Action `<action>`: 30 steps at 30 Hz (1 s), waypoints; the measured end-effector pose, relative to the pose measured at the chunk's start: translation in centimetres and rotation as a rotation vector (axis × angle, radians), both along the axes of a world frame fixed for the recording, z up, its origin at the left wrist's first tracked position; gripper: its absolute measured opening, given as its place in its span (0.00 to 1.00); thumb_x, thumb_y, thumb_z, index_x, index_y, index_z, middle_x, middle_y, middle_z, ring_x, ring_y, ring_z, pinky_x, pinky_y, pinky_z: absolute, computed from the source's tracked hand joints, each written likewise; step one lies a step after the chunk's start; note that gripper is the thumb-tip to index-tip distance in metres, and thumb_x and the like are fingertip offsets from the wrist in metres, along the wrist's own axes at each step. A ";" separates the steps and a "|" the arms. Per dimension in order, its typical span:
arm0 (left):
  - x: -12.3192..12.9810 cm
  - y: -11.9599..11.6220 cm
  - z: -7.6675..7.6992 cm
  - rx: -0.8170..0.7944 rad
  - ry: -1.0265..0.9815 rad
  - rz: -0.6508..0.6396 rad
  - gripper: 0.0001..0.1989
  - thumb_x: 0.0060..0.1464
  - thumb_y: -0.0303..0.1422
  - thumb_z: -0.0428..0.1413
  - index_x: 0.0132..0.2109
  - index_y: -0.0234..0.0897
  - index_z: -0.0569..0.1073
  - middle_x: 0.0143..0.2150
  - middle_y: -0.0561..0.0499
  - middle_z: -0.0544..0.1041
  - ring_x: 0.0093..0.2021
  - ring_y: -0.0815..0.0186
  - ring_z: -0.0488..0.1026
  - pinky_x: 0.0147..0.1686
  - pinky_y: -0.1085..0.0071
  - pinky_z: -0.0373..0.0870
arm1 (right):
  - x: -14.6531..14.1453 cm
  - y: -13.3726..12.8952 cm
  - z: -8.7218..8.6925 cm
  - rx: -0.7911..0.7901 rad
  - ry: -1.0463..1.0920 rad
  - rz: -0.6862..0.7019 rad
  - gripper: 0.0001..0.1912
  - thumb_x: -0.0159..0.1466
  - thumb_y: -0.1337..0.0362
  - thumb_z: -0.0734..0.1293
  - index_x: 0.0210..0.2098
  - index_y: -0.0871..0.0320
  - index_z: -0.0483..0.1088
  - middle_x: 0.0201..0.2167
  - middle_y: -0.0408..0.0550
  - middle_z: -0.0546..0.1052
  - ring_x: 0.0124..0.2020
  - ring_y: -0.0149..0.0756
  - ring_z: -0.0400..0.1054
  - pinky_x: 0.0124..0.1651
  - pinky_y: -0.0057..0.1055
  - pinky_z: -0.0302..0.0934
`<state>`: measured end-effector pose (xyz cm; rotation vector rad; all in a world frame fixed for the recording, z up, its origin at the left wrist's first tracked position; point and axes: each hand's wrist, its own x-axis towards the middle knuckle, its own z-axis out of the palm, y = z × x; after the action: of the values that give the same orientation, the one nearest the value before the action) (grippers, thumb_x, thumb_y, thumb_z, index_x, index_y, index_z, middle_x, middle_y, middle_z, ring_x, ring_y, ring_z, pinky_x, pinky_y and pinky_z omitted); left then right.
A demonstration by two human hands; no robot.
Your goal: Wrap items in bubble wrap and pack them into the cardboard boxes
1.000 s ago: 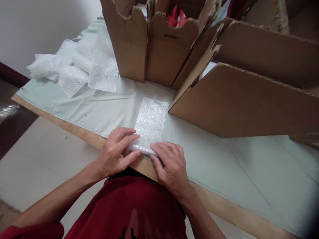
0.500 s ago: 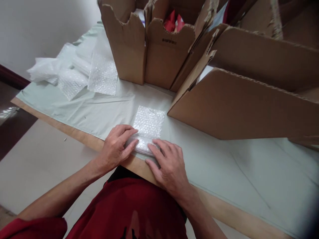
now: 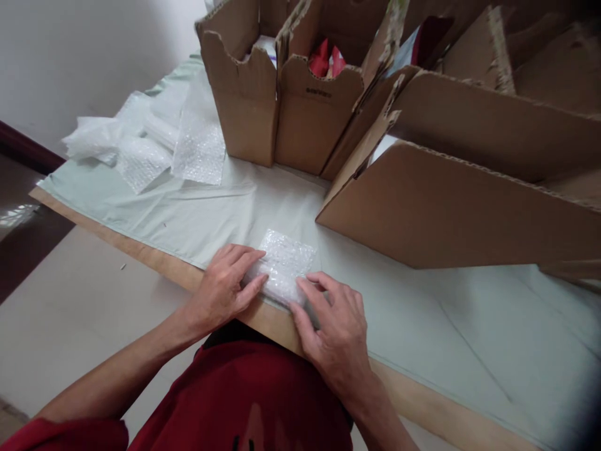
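Holding partly folded, glossy, dimpled bubble wrap (image 3: 285,266) at either end, the hands (image 3: 220,285) curl over creased cloth (image 3: 206,213).

Clear bubble wrap (image 3: 290,249), its near part folded into a low, flattened bundle (image 3: 282,287), its short far part spread flat, light caught on its bubbled surface, laid on pale green cloth (image 3: 422,313) close to the cloth's near edge

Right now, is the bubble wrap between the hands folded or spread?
The bubble wrap is partly folded: its near part is bundled, far end flat.
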<state>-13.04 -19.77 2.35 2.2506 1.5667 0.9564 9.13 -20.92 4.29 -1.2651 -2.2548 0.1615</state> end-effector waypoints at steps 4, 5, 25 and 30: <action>0.2 -0.4 0.5 0.025 -0.062 0.111 0.14 0.66 0.32 0.57 0.56 0.34 0.74 0.50 0.40 0.78 0.50 0.55 0.75 0.51 0.55 0.75 | -0.5 0.6 -0.5 -0.059 -0.063 0.121 0.14 0.71 0.67 0.65 0.55 0.57 0.73 0.53 0.55 0.79 0.52 0.49 0.72 0.52 0.45 0.63; 0.3 -0.9 0.9 0.004 -0.138 0.152 0.15 0.65 0.32 0.58 0.57 0.35 0.74 0.50 0.41 0.78 0.50 0.56 0.76 0.51 0.56 0.75 | -0.5 0.9 -0.6 -0.077 -0.026 0.112 0.13 0.71 0.67 0.65 0.55 0.58 0.73 0.52 0.54 0.80 0.50 0.48 0.73 0.51 0.44 0.63; 8.3 -2.9 4.7 -0.812 -0.809 -0.224 0.16 0.57 0.37 0.61 0.51 0.37 0.79 0.42 0.49 0.80 0.38 0.64 0.73 0.39 0.70 0.68 | 6.4 -1.9 0.4 -0.761 0.847 0.007 0.34 0.62 0.43 0.74 0.64 0.46 0.69 0.59 0.49 0.76 0.55 0.42 0.74 0.54 0.33 0.70; 10.6 -3.4 4.0 -0.978 -0.698 -0.280 0.21 0.52 0.38 0.60 0.52 0.35 0.77 0.42 0.49 0.77 0.38 0.63 0.70 0.38 0.71 0.66 | 7.8 -1.7 0.6 -0.666 0.864 -0.105 0.12 0.66 0.51 0.70 0.41 0.53 0.78 0.41 0.46 0.82 0.40 0.34 0.76 0.42 0.23 0.69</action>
<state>-2.46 -23.14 6.33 1.2110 1.0083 0.5803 16.89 -22.65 4.89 -1.2581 -1.3993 1.2366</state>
